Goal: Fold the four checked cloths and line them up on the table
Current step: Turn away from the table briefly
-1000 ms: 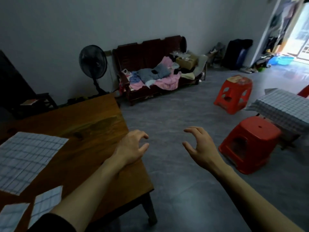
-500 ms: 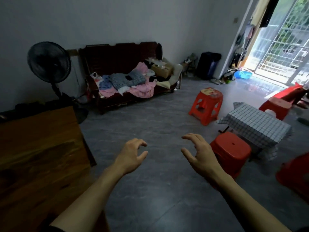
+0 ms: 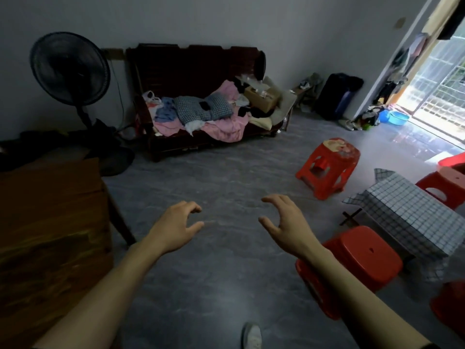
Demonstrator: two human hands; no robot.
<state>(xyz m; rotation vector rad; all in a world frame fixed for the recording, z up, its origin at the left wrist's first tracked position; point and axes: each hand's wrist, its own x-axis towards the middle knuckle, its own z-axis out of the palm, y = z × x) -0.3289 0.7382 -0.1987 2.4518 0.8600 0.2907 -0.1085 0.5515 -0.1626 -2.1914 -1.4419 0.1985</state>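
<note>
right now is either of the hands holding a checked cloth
No, the left hand and right hand hang empty over the grey floor, while the grey checked cloth lies draped at the right.

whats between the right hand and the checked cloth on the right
In the head view, a red stool stands between the right hand and the checked cloth, near the forearm; the rest is bare grey floor.
</note>
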